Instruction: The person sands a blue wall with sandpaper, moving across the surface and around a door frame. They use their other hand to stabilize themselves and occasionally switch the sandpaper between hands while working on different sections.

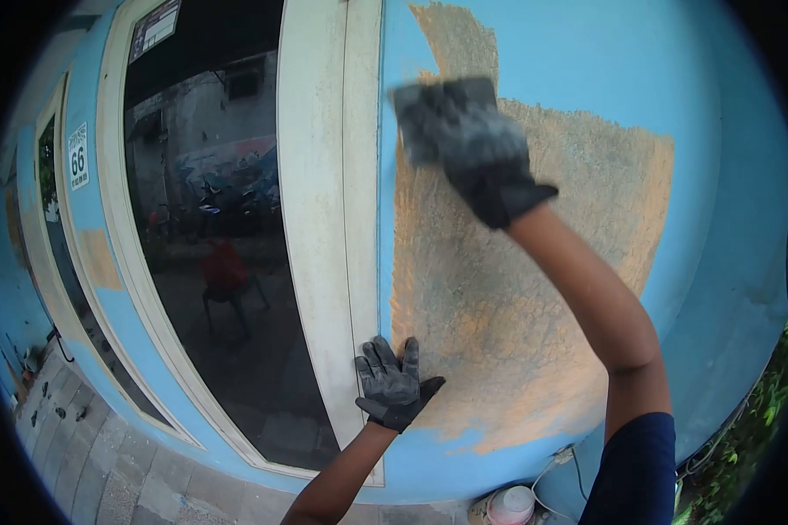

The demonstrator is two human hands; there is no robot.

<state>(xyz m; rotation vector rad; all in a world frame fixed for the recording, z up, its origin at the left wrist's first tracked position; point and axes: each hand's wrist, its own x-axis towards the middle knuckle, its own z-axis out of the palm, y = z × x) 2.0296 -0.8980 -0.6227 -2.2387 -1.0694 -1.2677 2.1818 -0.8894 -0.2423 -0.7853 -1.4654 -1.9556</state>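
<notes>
My right hand, in a dark grey and black work glove, is raised against the upper part of the wall and smeared by motion. Its fingers appear bent over a dark, flat-looking piece, whose kind I cannot make out. Behind and below it spreads a rough patch of orange-tan and grey, bordered by light blue paint. Lower down, my left hand, gloved alike, lies flat with fingers spread across the edge between the cream door frame and the wall. It holds nothing.
Left of the frame, dark glass reflects a red chair and motorbikes. A number plate hangs on the blue wall farther left. At the wall's foot stands a pale bucket beside a cable. Grey paving runs below; plants grow at right.
</notes>
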